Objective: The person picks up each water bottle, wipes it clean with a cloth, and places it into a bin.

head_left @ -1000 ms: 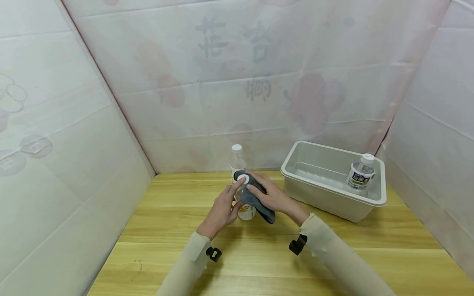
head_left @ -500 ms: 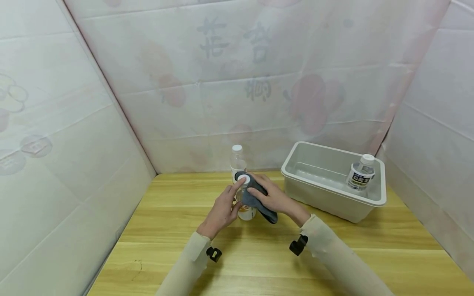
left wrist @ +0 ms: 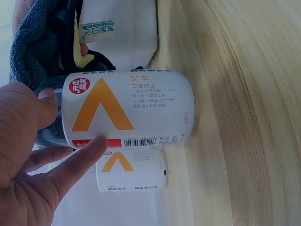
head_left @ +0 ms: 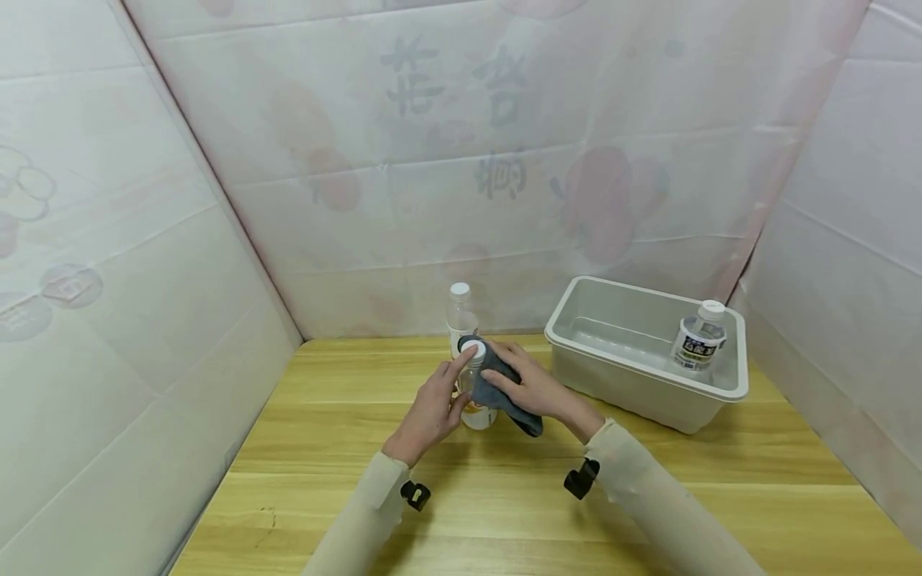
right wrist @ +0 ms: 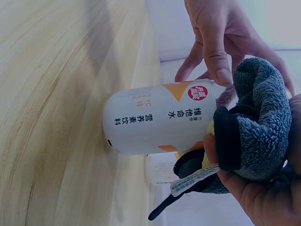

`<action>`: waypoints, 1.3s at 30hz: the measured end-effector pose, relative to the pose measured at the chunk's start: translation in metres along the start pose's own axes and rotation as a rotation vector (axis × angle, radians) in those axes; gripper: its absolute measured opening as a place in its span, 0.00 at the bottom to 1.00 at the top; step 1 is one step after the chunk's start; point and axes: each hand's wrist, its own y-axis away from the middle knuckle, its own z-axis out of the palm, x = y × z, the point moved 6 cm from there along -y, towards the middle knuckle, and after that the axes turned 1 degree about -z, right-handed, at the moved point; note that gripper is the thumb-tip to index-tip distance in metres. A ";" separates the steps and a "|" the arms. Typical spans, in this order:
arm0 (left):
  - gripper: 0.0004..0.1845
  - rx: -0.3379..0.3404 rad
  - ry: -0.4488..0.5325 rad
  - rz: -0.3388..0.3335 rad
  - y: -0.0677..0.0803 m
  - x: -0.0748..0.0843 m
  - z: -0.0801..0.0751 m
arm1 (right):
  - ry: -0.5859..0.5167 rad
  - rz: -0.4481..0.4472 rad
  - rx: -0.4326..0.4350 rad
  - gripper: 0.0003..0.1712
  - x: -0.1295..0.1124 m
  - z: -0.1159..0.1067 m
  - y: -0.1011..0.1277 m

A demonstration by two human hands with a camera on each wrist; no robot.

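Observation:
Upright on the table stands a clear drink bottle [head_left: 477, 418] with a white cap; its white label [left wrist: 160, 108] carries an orange V shape. My left hand [head_left: 430, 410] steadies it, one finger on the cap and the thumb and other fingers about its side. A dark grey cloth [head_left: 503, 396], bunched in my right hand [head_left: 536, 386], lies against the bottle's upper right side. In the right wrist view the cloth [right wrist: 263, 117] shows a black border and a white tag [right wrist: 194, 180]. Just behind stands a second capped bottle [head_left: 461, 310], its lower part partly hidden.
A light grey bin [head_left: 634, 394] sits on the wooden table [head_left: 317, 480] at the right. One capped bottle [head_left: 699, 340] with a white and dark label leans inside its right end. White patterned sheets [head_left: 403, 224] wall the table's back and sides.
The cloth's hanging end has shifted slightly to the right, along with my right hand. My left hand and the bottle have stayed in place.

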 end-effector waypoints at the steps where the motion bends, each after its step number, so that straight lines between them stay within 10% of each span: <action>1: 0.43 0.004 0.001 0.002 0.000 0.000 0.000 | -0.001 0.001 -0.001 0.36 0.000 0.000 0.000; 39: 0.41 0.014 0.015 0.007 -0.001 0.000 0.001 | 0.058 0.018 0.044 0.38 0.009 0.008 0.013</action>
